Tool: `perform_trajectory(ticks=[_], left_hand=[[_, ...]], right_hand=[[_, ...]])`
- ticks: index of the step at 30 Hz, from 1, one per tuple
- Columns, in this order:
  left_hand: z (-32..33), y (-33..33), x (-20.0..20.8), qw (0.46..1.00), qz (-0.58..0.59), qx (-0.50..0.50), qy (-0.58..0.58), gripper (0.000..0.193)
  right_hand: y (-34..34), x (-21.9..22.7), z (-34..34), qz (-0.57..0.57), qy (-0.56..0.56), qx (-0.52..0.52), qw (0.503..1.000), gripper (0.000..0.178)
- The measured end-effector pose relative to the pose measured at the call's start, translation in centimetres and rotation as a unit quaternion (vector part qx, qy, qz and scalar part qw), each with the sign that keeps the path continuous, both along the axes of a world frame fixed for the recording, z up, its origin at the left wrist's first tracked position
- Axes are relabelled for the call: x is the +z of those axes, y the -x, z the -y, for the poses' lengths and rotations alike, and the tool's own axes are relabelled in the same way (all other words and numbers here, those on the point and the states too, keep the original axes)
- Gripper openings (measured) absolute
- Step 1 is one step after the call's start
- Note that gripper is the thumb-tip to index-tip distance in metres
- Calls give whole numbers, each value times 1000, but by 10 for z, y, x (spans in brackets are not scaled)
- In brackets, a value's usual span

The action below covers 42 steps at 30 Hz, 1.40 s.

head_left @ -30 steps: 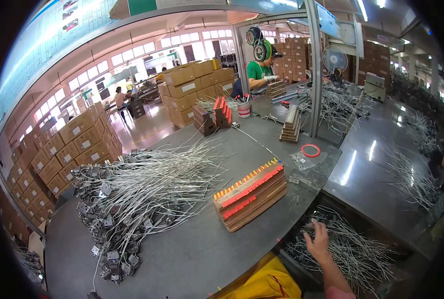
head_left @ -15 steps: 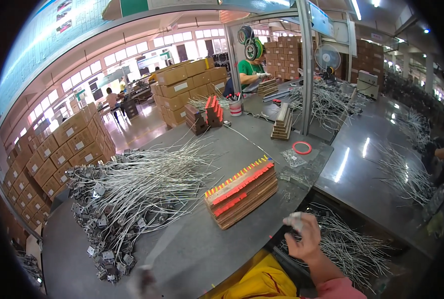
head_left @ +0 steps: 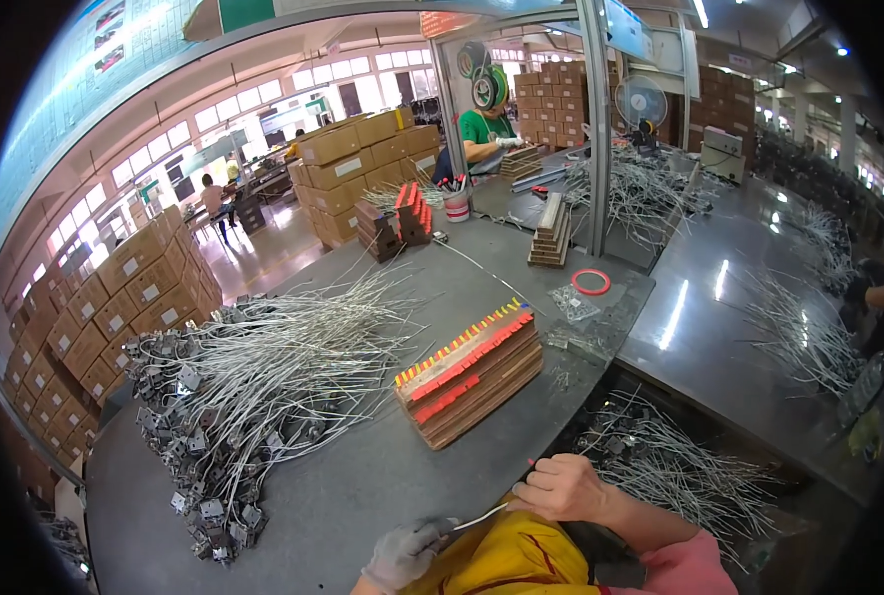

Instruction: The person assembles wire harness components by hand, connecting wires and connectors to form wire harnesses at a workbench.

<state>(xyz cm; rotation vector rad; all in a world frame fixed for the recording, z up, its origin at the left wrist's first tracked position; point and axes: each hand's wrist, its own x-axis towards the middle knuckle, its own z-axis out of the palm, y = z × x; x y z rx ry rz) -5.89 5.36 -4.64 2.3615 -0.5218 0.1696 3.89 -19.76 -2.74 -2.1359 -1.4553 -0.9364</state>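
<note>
My left hand (head_left: 407, 553), in a pale glove, is closed at the lower edge, just over the table's near edge. A short white wire (head_left: 481, 518) runs from its fingers to my right hand (head_left: 563, 488), whose fingers are closed around the wire's other end. A small red tip shows beside the right fingers; what it belongs to I cannot tell. Beyond my hands stands a stepped wooden block (head_left: 473, 382), lined with red pieces and a row of yellow-and-red ones. To the left lies a large heap of white wires (head_left: 293, 347) with grey metal connector housings (head_left: 199, 446) at their ends.
More wires (head_left: 660, 461) lie in a dark recess by my right arm. Farther back are a red ring (head_left: 590, 282), a small clear bag (head_left: 573, 302), another wooden block (head_left: 550, 233) and a cup of tools (head_left: 456, 203). A metal post (head_left: 596, 129) rises there. A co-worker in green (head_left: 483, 129) sits beyond.
My left hand has come in from the lower left, now with a wire. The right hand has dropped toward it, closing on the wire's end. The view has shifted slightly.
</note>
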Motion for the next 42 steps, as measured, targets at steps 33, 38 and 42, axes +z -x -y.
perform_trajectory(ticks=[33,38,42], left_hand=[[-55,62,9,976,26,128,-172,33],[-17,51,7,962,-9,160,-222,27],[-6,43,5,961,32,192,-198,26]], right_hand=[[-50,-24,60,-41,44,-94,994,32],[-52,-44,38,-44,-31,-148,987,37],[-66,-65,24,-116,-97,-189,970,38]])
